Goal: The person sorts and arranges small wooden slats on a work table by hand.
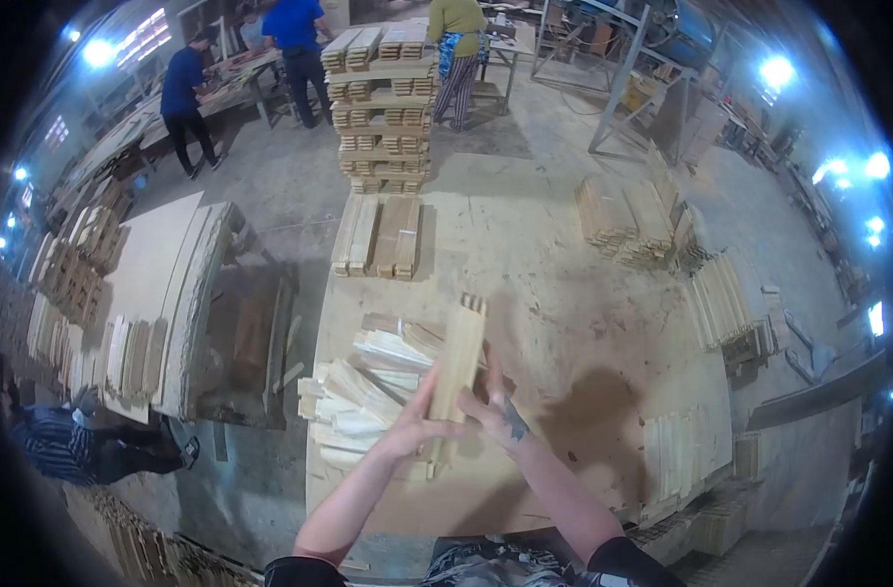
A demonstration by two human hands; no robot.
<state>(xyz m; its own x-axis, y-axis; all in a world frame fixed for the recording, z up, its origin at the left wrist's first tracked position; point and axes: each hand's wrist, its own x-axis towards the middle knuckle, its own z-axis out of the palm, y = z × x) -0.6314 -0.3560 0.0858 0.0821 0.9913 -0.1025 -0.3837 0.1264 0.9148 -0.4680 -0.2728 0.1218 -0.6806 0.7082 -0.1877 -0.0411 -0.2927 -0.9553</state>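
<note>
Between my two hands stands a small bundle of light wooden slats (458, 352), tilted, its far ends slightly uneven. My left hand (417, 421) presses on its left side, thumb across the lower part. My right hand (490, 406) grips the right side; some of its fingers are hidden behind the wood. Just left of the bundle, a loose heap of pale slats (353, 391) lies fanned out on the large plywood table (525, 284).
Bundled slats (397, 235) lie at the table's far edge, before a tall layered stack (383, 127). More piles (622, 220) line the right side. Several people stand in the back; another person (94, 445) is at the lower left, beside a slat-laden table (162, 254).
</note>
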